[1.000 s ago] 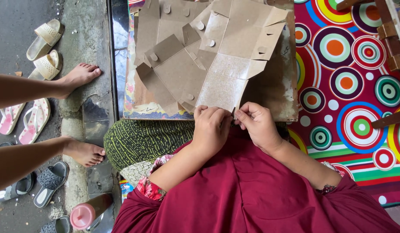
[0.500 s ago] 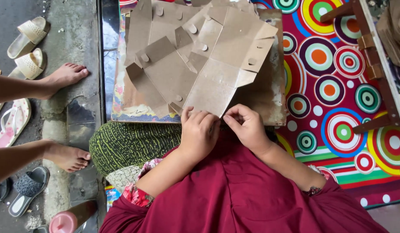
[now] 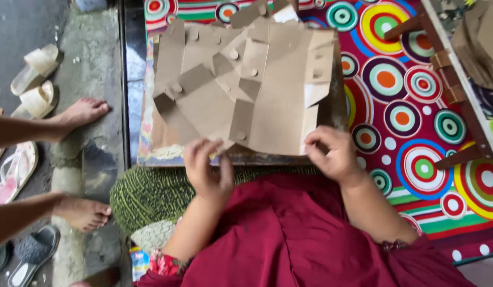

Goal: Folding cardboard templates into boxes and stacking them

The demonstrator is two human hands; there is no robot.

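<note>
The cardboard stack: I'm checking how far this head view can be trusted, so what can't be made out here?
- Cardboard stack: top sheets cut off by the upper edge; lower sheets covered by upper ones.
- Board beneath: mostly hidden by the cardboard.
- Left hand: blurred; unclear whether it grips anything.
- Right hand: fingertips curl out of sight at the cardboard's edge.
- Wooden rack: cut off at right.

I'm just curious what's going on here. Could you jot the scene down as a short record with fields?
left hand: left hand at the near edge of the flat cardboard cut-outs, fingers curled; whether it pinches anything cannot be told
right hand: right hand grips the near right corner of the cardboard
work surface: board under the pile
floor covering: mat with coloured circles
nearby: another person's bare feet, sandals, wooden frame
</note>
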